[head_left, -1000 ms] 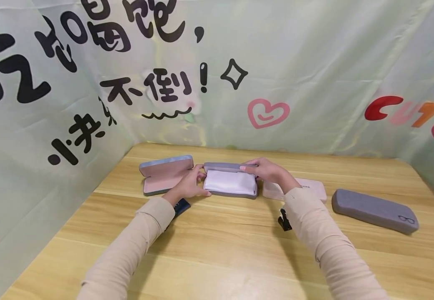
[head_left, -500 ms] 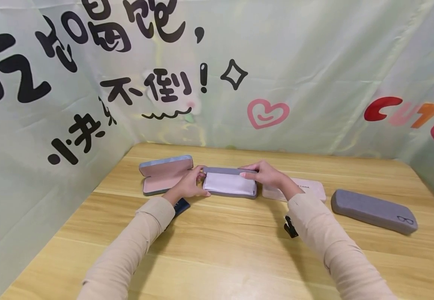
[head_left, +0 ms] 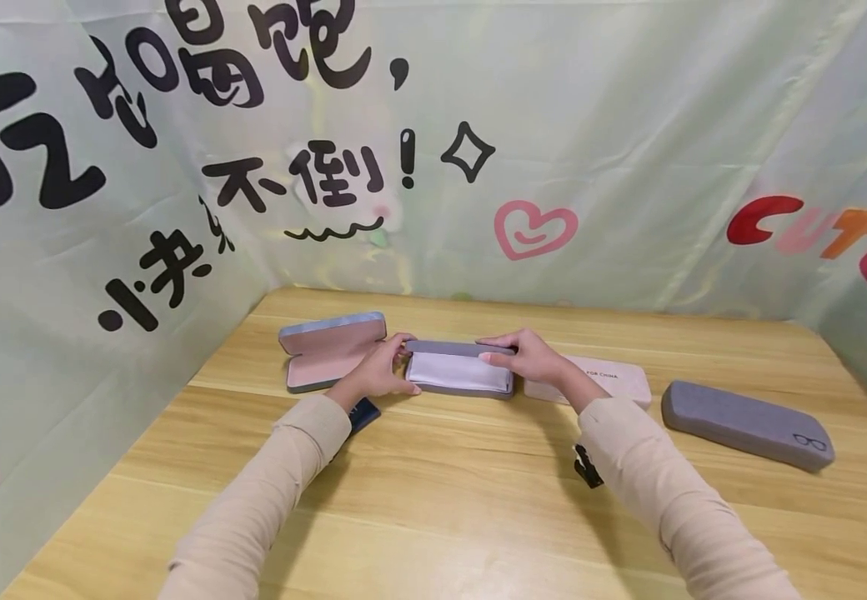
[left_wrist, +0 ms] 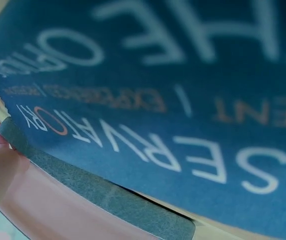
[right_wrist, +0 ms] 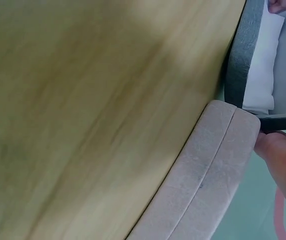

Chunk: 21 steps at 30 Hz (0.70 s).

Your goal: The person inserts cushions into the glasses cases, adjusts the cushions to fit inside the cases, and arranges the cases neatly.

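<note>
In the head view an eyeglass case (head_left: 459, 392) with a grey shell stands partly open at mid-table. Folded inside it lies a pale white-lilac cloth (head_left: 459, 372). My left hand (head_left: 381, 372) grips the case's left end, thumb at the front corner and fingers behind. With the thumb on its front edge and fingers at the back, my right hand (head_left: 534, 358) pinches the right part of the lid (head_left: 448, 347), which leans forward over the cloth. The right wrist view shows the case's end rim (right_wrist: 283, 122) close above my right hand (right_wrist: 283, 155).
Left of it, a blue case (head_left: 332, 332) stands open, its pink lining showing. A dark blue piece with white lettering (head_left: 363, 414) lies under the left wrist. To the right are a shut pink case (head_left: 621, 379) and a shut grey case (head_left: 749, 425). Printed fabric (head_left: 628, 125) hangs behind.
My right hand has tipped the grey case's lid forward and down, so it covers more of the interior. The right forearm has shifted slightly right; the left hand stays in place.
</note>
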### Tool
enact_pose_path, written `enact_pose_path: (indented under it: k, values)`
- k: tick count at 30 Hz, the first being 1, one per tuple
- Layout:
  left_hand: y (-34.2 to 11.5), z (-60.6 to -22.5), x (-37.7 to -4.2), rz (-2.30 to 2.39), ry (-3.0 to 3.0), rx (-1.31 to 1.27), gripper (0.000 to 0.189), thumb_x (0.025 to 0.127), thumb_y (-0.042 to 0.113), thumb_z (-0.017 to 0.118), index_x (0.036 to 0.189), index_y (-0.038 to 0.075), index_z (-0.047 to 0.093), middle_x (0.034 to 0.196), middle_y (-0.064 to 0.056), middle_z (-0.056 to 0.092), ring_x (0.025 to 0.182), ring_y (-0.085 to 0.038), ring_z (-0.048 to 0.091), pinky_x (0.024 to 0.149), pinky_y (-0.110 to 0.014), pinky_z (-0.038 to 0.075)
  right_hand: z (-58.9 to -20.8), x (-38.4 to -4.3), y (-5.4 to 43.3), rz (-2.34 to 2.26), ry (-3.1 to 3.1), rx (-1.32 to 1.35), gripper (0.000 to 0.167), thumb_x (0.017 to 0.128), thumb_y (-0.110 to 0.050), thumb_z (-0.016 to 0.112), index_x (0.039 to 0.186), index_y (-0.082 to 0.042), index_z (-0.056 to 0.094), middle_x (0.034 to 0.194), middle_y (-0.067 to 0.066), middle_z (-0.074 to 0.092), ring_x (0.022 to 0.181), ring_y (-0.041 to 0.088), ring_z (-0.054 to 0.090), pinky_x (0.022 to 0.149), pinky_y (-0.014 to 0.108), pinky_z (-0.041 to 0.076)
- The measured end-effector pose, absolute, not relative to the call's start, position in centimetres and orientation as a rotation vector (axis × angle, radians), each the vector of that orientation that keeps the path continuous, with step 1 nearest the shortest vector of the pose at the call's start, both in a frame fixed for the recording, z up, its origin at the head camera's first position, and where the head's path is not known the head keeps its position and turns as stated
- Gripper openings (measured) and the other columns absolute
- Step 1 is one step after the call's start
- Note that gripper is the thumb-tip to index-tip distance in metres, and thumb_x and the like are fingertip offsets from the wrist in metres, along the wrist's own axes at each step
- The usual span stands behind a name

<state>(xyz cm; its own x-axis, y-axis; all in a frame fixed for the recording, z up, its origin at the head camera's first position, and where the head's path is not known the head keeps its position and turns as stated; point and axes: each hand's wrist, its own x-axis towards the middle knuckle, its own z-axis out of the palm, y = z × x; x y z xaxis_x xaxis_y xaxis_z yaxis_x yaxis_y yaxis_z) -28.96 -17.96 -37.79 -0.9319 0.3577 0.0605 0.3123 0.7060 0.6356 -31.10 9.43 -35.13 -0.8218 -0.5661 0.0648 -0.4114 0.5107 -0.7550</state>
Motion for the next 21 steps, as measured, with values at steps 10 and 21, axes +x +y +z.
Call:
enact_pose_path:
  k: [10,21]
  values:
    - [-17.8,-37.9,-29.0,1.039,2.826,0.568,0.074,0.074,0.017,0.078,0.135,0.007,0.037,0.116,-0.016,0.050,0.094,-0.023,0.046,0.078,-0.033,0.040,-35.6,-30.8,9.6,-1.128,2.650,-0.901,0.038,0.089,-0.022,0.062,0.123,-0.004,0.060,0.125,0.019,0.058,0.049,0.007,0.015,0.053,0.024,0.028]
    - [-18.1,-38.1,-28.8,1.087,2.798,0.586,0.067,0.078,0.016,0.075,0.133,0.005,0.039,0.128,-0.020,0.046,0.104,-0.027,0.047,0.088,-0.040,0.040,-36.3,-29.9,9.0,-1.047,2.791,-1.068,0.041,0.085,-0.021,0.067,0.122,-0.005,0.061,0.097,0.013,0.067,0.067,0.013,0.043,0.067,0.027,0.038]
